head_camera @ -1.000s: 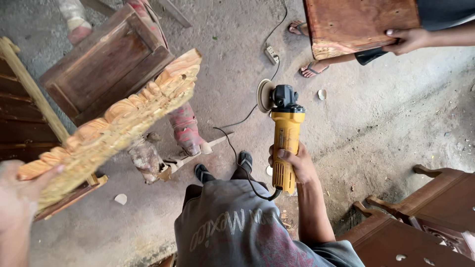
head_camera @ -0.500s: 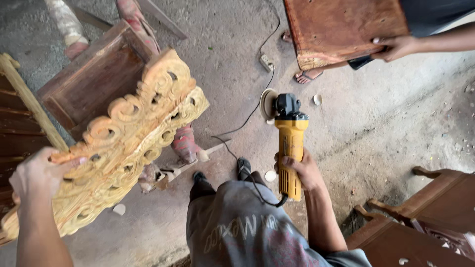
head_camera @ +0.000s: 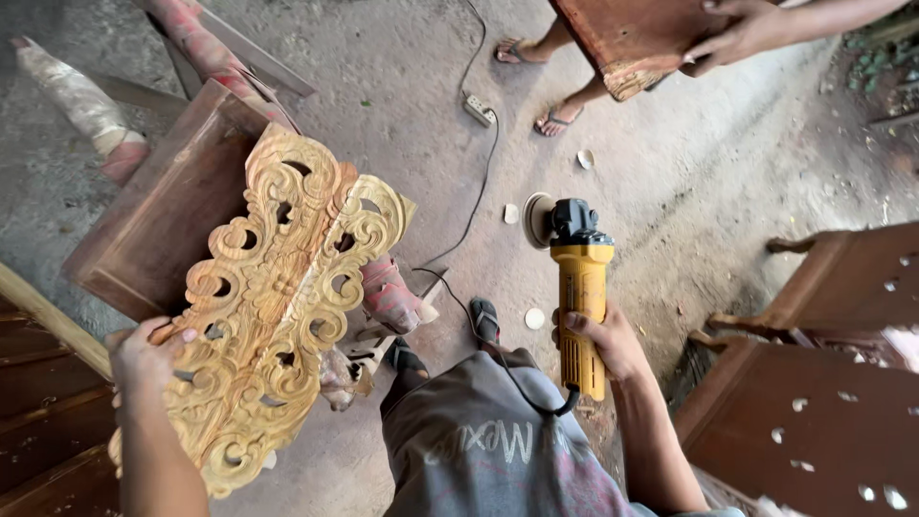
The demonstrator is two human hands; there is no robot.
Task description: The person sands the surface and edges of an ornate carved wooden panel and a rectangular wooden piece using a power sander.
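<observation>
My left hand (head_camera: 144,359) grips the carved panel (head_camera: 278,297), its long axis slanting up and away, while my right hand (head_camera: 603,340) clasps the grinder (head_camera: 579,287), disc pointing toward it.

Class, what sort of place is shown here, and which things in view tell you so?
Most likely a woodcarving or furniture workshop: the left hand holds a carved wooden panel, the right hand a yellow angle grinder, and brown wooden furniture parts stand on the dusty concrete floor.
</observation>
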